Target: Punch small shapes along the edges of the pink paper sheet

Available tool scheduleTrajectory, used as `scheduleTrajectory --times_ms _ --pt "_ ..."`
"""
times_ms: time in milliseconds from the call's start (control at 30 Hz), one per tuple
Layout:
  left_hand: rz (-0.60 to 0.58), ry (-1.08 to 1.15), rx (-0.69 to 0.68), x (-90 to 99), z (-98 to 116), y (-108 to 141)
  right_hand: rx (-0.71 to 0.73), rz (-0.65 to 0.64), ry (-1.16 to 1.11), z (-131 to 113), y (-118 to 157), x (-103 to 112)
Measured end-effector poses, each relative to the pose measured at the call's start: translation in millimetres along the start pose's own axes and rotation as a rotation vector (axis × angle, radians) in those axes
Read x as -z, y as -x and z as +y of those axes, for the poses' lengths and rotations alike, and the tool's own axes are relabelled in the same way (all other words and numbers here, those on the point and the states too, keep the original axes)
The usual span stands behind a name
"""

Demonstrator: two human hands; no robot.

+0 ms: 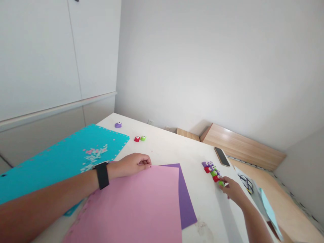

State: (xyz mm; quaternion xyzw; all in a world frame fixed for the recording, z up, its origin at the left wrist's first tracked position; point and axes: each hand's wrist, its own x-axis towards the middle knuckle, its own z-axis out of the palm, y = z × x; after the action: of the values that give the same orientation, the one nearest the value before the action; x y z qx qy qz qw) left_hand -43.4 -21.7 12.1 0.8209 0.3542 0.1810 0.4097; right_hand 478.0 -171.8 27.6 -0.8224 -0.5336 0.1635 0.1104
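My left hand (135, 164), with a black watch on its wrist, rests at the top edge of a pink sheet of paper (141, 206). Its fingers are curled closed, and what they hold, if anything, is hidden. A purple sheet (186, 206) shows from under the pink one. On the right, the fingers of my right hand (233, 190) are closed on a green craft paper punch (222, 183). That punch is at the near end of a cluster of small red, green and purple punches (208, 169) on the white table (167, 148).
A blue sheet with paper blossoms (73, 158) lies to the left. Beyond it are a purple punch (118, 125), a red punch (137, 138) and a green punch (143, 138). A phone (222, 156) lies by the table's right edge. Cables (246, 184) lie beyond that edge.
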Motion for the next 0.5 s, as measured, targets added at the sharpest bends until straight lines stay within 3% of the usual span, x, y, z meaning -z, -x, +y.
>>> scheduleTrajectory --times_ms 67,167,367,500 --pt "-0.002 0.012 0.006 0.3 1 1 0.106 -0.061 -0.221 -29 6 -1" --pt "-0.009 0.031 0.013 0.3 3 3 0.307 -0.173 -0.436 -93 17 -1" --pt "0.022 -0.003 0.012 0.3 7 7 0.565 -0.304 -0.388 -226 38 -17" --pt "0.044 -0.038 0.001 -1.2 6 8 0.866 -0.14 -0.229 -282 31 -51"
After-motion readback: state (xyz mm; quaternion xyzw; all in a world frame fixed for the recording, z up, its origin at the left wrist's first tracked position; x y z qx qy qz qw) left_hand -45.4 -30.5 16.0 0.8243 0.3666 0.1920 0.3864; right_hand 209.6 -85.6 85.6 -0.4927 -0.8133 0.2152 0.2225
